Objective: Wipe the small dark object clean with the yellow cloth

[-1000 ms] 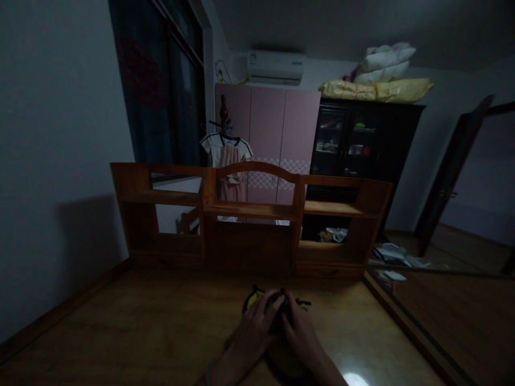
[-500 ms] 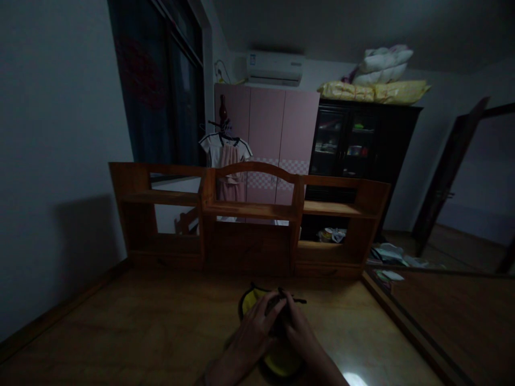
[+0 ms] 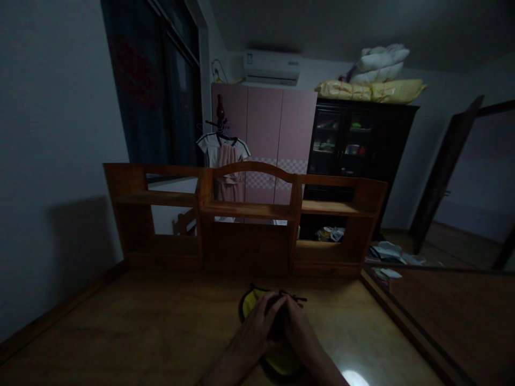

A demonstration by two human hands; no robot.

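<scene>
Both my hands rest together on a yellow cloth item with a black edge [image 3: 250, 301] that lies on the wooden desk [image 3: 153, 327]. My left hand [image 3: 253, 333] has its fingers curled over the item's far end. My right hand [image 3: 300, 333] presses against it from the right, fingers closed on the same dark part of the item. A thin black cord [image 3: 296, 298] sticks out beyond the fingertips. The room is dim and what sits under the fingers is hidden.
A low wooden shelf unit [image 3: 245, 214] stands along the desk's back edge. Behind it are a pink wardrobe [image 3: 269, 139] with clothes on a hanger [image 3: 223, 153], a dark cabinet [image 3: 354, 145] with bedding on top, and an open door [image 3: 442, 171] at right.
The hands have stayed on the cloth item, shifting slightly. More of its yellow surface shows than a second ago. The view has drifted a little.
</scene>
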